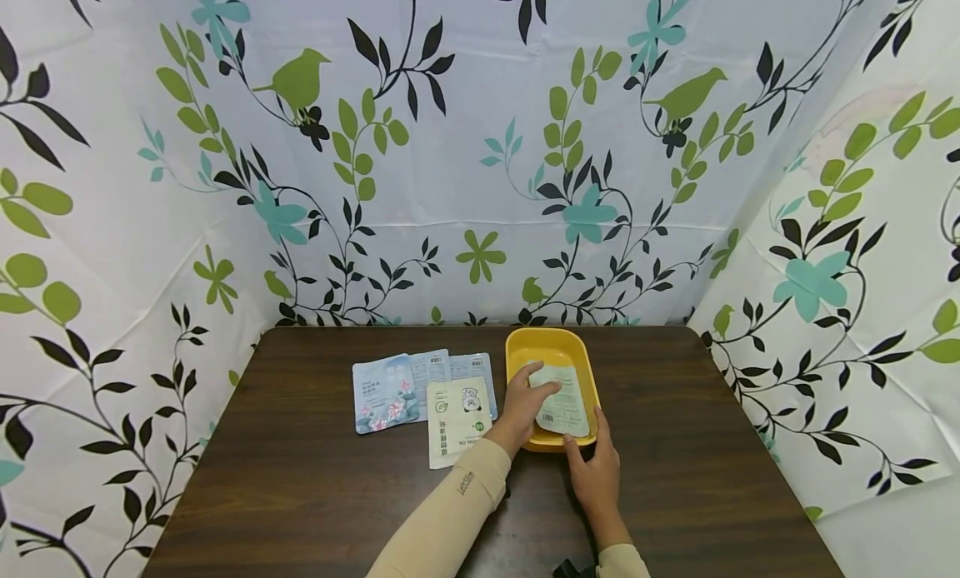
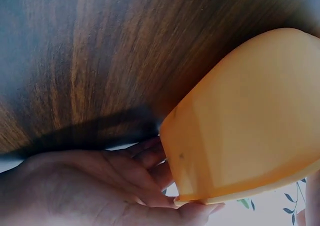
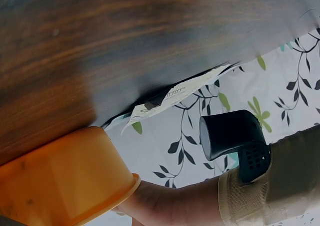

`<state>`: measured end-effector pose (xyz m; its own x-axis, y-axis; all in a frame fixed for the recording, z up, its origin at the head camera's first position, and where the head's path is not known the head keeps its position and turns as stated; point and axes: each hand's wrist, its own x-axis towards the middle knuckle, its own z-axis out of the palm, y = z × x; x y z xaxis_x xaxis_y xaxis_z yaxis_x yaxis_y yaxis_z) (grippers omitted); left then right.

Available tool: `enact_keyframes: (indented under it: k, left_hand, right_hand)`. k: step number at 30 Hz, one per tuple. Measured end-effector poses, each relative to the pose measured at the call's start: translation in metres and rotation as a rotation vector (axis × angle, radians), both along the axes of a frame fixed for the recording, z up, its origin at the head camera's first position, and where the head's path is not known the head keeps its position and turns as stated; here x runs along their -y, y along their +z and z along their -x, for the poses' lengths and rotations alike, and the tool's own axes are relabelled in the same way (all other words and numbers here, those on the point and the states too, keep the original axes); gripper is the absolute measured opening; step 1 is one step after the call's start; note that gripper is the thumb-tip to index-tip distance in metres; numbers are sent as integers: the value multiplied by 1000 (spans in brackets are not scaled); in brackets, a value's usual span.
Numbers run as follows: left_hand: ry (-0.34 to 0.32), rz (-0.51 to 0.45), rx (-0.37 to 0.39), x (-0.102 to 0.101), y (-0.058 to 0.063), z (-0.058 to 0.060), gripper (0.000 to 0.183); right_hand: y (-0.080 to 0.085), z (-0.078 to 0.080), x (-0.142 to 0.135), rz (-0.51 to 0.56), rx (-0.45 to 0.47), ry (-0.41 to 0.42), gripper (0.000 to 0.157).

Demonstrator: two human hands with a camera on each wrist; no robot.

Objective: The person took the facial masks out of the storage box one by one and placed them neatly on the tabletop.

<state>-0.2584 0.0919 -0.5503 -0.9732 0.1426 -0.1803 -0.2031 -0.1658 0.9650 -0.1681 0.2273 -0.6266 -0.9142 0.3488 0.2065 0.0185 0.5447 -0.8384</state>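
Observation:
A yellow plastic tray (image 1: 551, 336) stands on the table. Inside it lies a pale green sheet mask packet (image 1: 566, 403), flat and face up. My left hand (image 1: 522, 407) reaches over the tray's left rim, thumb and index finger spread apart above the packet; its other fingers are hidden. At the near right corner my right hand (image 1: 597, 474) grips the tray, thumb at the near rim and fingers along the right side. In the left wrist view the right hand (image 2: 100, 183) shows large, its thumb at the rim and fingers behind the tray wall (image 2: 240, 126).
Left of the tray, a cream mask packet (image 1: 453, 428) with a panda drawing overlaps several blue packets (image 1: 382, 395). A leaf-patterned curtain (image 1: 450, 186) stands behind the brown table (image 1: 300, 495). A black camera (image 3: 230, 136) sits on the left wrist.

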Motion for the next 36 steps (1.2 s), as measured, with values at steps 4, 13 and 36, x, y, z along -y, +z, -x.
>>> enact_keyframes:
  k: [4, 13, 36]
  left_hand:
    - [-26, -27, -25, 0, 1, -1, 61]
    - [-116, 67, -16, -1, 2, -1, 70]
    - [-23, 402, -154, -5, 1, -7, 80]
  right_hand:
    - [0, 0, 0, -1, -8, 4, 78]
    - [2, -1, 0, 1, -23, 12, 78]
    - [1, -1, 0, -14, -13, 1, 78]
